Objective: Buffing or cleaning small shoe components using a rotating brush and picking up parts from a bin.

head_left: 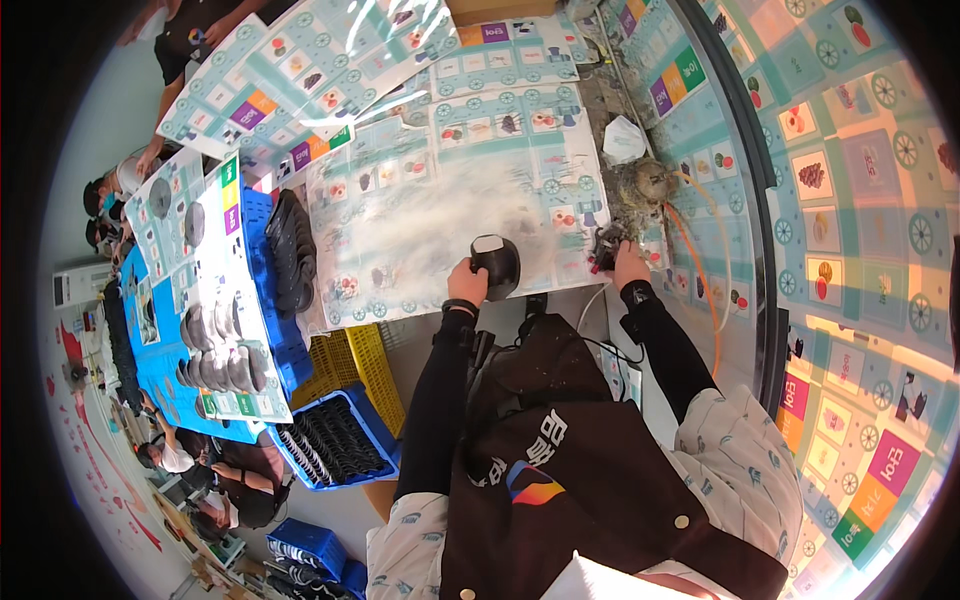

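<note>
Tabletop [440, 200]: room is left between left hand [467, 282] and right hand [629, 264].
Left side: blocked by blue crate [286, 350] of dark pieces [290, 250].
Right side: crowded by white bag [623, 140], orange hose [708, 285].

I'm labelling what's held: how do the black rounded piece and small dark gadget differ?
The black rounded piece looks smooth, with a white patch; the small dark gadget looks jagged, with reddish bits. The black rounded piece appears larger than the gadget. Both are dark and held.
</note>
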A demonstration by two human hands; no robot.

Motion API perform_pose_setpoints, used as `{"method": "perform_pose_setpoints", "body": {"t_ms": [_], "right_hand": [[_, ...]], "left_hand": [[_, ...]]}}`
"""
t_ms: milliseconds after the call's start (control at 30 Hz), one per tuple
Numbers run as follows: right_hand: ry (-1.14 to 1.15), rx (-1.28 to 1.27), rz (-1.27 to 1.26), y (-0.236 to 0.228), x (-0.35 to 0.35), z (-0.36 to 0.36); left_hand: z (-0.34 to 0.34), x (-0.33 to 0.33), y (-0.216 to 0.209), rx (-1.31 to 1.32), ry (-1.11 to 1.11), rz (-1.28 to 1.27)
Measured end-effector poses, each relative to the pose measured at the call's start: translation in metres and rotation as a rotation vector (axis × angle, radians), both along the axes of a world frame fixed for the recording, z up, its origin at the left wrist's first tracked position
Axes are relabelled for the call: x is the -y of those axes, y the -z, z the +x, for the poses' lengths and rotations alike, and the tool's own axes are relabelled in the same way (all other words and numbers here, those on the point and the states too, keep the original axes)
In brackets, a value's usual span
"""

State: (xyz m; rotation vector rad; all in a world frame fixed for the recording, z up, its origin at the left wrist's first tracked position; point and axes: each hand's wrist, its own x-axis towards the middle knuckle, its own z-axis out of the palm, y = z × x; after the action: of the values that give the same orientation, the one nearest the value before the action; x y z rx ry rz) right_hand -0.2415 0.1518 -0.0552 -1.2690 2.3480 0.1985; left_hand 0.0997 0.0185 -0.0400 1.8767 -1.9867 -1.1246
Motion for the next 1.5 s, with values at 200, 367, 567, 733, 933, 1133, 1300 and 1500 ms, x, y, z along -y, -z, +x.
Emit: {"method": "perform_pose_setpoints", "body": {"t_ms": [200,367,567,733,933,1133,1300,1500], "right_hand": [[-0.029,0.058,-0.332,-0.026,-0.008,-0.006],[0.322,0.801,-0.3,-0.08,-0.002,0.011],[0.031,0.861,-0.106,-0.141,0.049,0.065],[-0.043,0.598,-0.277,-0.134,0.07,0.08],[-0.125,0.62,-0.258,-0.13,0.081,0.087],[-0.16,0.581,-0.188,-0.135,0.084,0.083],[-0.083,0.522,-0.234,-0.131,0.079,0.075],[-0.188,0.487,-0.208,-0.14,0.069,0.075]], "left_hand": [[-0.047,0.019,0.022,-0.029,0.049,0.07],[-0.036,0.023,0.047,-0.096,0.119,0.006],[-0.007,0.031,0.077,-0.248,0.001,0.256],[-0.008,0.031,0.084,-0.204,0.031,0.233],[-0.002,0.028,0.086,-0.217,0.051,0.206],[-0.005,0.026,0.073,-0.245,0.109,0.113],[-0.017,0.027,0.057,-0.214,0.133,0.08],[-0.021,0.025,0.049,-0.219,0.1,0.117]]}}
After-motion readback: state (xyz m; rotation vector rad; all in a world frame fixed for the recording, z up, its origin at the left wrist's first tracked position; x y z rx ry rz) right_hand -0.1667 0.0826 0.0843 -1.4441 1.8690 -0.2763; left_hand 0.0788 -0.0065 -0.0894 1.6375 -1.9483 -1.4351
